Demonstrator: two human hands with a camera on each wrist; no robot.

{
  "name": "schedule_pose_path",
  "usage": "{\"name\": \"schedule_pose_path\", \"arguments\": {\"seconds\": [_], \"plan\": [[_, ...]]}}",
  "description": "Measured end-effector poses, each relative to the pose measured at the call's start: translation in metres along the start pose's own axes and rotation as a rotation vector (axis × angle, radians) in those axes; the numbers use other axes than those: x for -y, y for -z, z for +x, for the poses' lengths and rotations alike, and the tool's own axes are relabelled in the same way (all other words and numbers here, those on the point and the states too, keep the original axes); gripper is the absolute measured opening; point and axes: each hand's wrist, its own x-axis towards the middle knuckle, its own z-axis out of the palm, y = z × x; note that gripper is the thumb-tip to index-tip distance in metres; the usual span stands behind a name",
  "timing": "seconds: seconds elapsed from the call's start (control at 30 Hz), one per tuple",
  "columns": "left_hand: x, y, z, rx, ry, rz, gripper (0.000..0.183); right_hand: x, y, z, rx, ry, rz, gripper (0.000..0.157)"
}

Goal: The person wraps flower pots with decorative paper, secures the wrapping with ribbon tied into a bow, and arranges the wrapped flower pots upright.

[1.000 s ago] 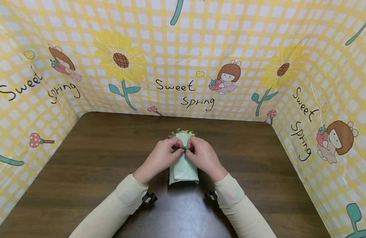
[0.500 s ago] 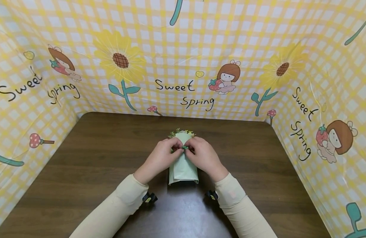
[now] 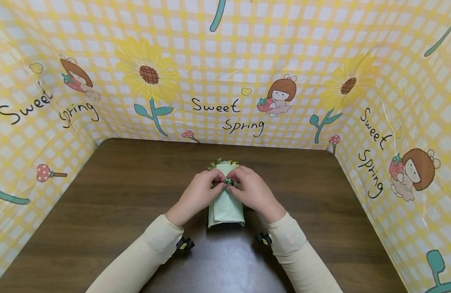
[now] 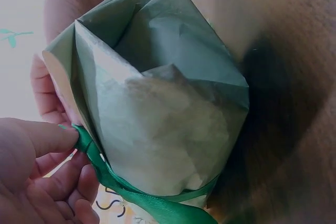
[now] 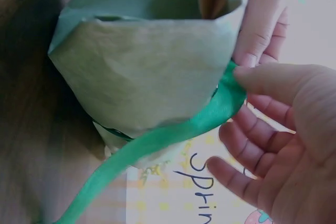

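A bouquet wrapped in pale green paper [image 3: 228, 209] lies on the table between my hands, its small yellow flowers and leaves [image 3: 230, 162] peeking out at the far end. A green satin ribbon [image 4: 163, 209] runs around the wrapping. My left hand [image 3: 200, 189] pinches the ribbon between thumb and index finger on top of the paper. Right beside it, my right hand [image 3: 255, 191] pinches the ribbon [image 5: 157, 141] with thumb and forefinger, the other fingers loosely bent in the right wrist view. A loose length of ribbon trails down there. Whether a knot lies under the fingertips is hidden.
The dark brown wooden table [image 3: 137, 211] spreads out around the bouquet. A yellow checked cloth [image 3: 225, 53] with printed flowers and lettering stands along its back and both sides. Small black devices [image 3: 185, 244] sit at both wrists.
My right hand and wrist have shifted slightly right, and the fingers have moved a little at the ribbon. My left hand stays nearly still, and the bouquet keeps its place.
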Motion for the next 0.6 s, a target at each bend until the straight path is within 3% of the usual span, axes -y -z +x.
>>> {"name": "schedule_pose_path", "arguments": {"seconds": [0.3,0.6], "plan": [[0.0004,-0.0012,0.0014,-0.003,0.005,0.018,0.004,-0.0007,0.0021,0.0010,-0.085,0.124,-0.059,0.006],[0.0041,0.0023,0.0049,0.089,0.010,-0.040,0.022,-0.0007,0.0014,0.0006,-0.090,0.079,-0.028,0.004]]}}
